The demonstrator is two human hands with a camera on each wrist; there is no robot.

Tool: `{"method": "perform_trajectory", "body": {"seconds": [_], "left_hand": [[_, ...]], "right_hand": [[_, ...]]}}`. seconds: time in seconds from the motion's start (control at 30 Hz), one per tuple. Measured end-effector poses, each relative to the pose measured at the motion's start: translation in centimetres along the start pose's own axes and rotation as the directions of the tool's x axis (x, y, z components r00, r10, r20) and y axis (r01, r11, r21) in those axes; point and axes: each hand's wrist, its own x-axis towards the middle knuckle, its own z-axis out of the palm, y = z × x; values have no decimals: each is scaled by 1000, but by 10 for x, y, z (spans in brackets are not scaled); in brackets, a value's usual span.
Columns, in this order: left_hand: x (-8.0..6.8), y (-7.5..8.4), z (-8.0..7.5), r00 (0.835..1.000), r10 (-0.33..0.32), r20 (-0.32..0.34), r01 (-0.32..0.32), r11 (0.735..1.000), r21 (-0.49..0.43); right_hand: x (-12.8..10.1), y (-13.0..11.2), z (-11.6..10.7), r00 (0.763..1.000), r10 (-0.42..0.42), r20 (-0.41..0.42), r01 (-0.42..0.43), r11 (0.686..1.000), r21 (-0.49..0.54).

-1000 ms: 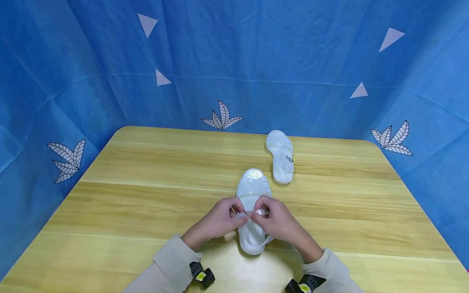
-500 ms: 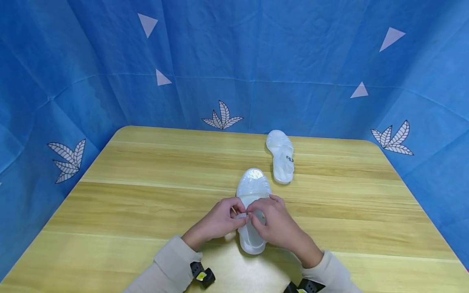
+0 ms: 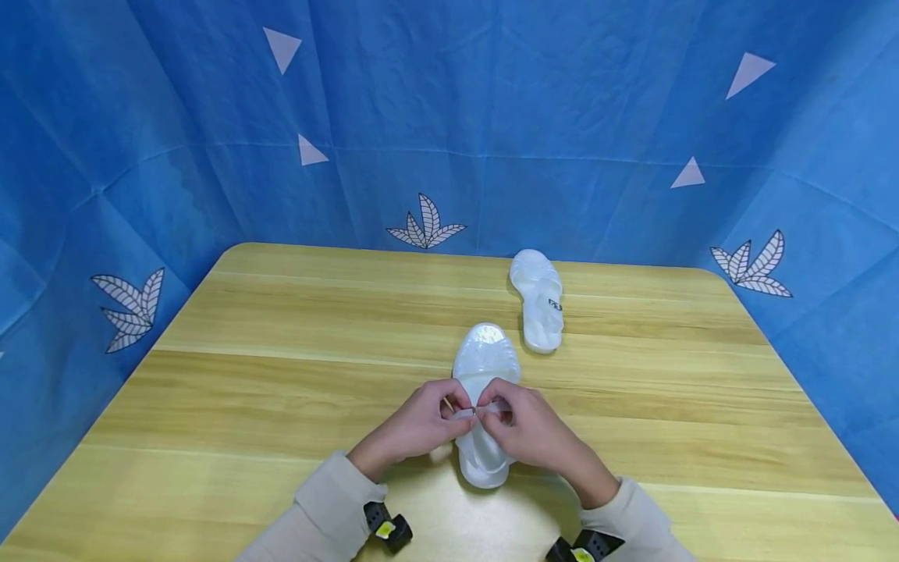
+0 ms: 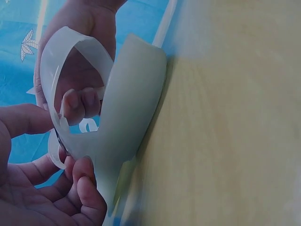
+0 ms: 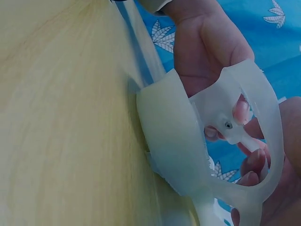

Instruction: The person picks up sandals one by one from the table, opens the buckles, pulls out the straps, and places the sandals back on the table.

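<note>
A translucent white sandal (image 3: 486, 351) lies on the table, toe pointing away from me, with both hands over its heel half. My left hand (image 3: 421, 417) pinches the buckle end of the ankle strap; in the left wrist view a small dark metal buckle (image 4: 61, 142) shows between its thumb and finger. Opposite it, my right hand (image 3: 530, 425) pinches the strap (image 3: 499, 407) close to the buckle. The fingertips of both hands nearly meet above the footbed. Whether the strap's tip runs through the buckle is too small to tell.
A second white sandal (image 3: 539, 300) with a dark mark on its strap lies behind and to the right, near the table's far edge. The wood-grain table (image 3: 281, 336) is backed by a blue patterned curtain (image 3: 562, 101).
The right hand shifted in over the strap half a second ago, covering it, then drew back slightly to the right, so the strap shows between its fingers again. The left hand has stayed put.
</note>
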Motion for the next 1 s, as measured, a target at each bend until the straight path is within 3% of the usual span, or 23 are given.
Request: {"method": "perform_trajectory", "body": {"seconds": [1.0], "left_hand": [[-1,1,-2,1000,-11,18,10,1000,21]], "right_hand": [[0,0,1,999,38,-16,-38,999,1]]}}
